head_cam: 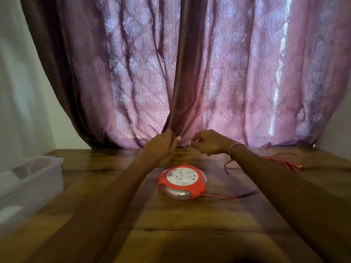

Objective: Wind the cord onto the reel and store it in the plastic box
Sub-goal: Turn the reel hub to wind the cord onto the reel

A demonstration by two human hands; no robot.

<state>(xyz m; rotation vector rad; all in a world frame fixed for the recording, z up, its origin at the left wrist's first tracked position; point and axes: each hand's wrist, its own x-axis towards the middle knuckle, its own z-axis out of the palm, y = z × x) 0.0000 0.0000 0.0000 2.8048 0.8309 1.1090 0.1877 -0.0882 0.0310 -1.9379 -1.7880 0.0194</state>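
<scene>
The round red and white cord reel point(182, 182) lies flat on the wooden table point(171, 221), just in front of both hands. A thin red cord point(230, 196) runs out of its right side and leads to a loose bundle of red cord point(284, 161) at the table's right. My left hand point(161, 147) is at the table's far edge, its fingers and thumb closed around a dark fold of the curtain point(180, 82). My right hand point(207, 142) hovers beside it with its fingers curled and pinched together; nothing shows in them.
A clear plastic box point(30, 179) stands open at the table's left edge. The purple patterned curtain hangs down to the table's far edge across the whole width. A white wall point(17, 92) is at the left.
</scene>
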